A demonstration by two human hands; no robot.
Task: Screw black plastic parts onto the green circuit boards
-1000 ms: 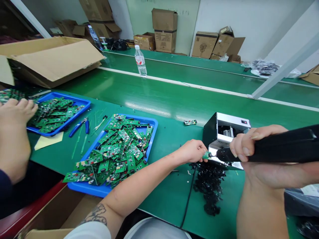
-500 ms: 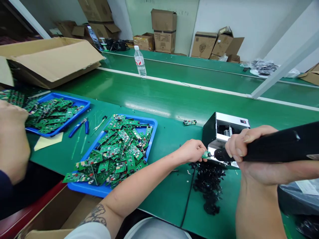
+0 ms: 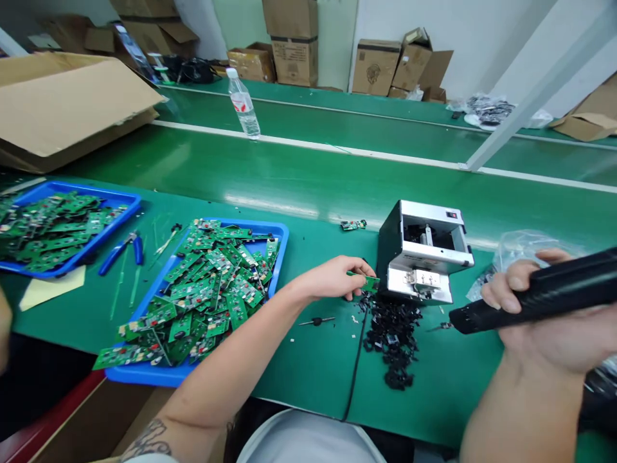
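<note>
Pinching a small green circuit board (image 3: 369, 283) between thumb and fingertips, the left hand (image 3: 332, 278) stretches out on a tattooed forearm (image 3: 207, 392), the board's end just beside a silver-and-black benchtop machine (image 3: 419, 251) and above a heap of black plastic scraps (image 3: 391, 341). The right hand (image 3: 544, 328) grips a black electric screwdriver (image 3: 544, 292) firmly, fingers curled over its barrel, its tip pointing left and down, well apart from the board. Left of the forearm, a blue tray (image 3: 282, 251) piled with green circuit boards sits on a green workbench (image 3: 308, 366), near blue-handled pliers (image 3: 116, 257).
</note>
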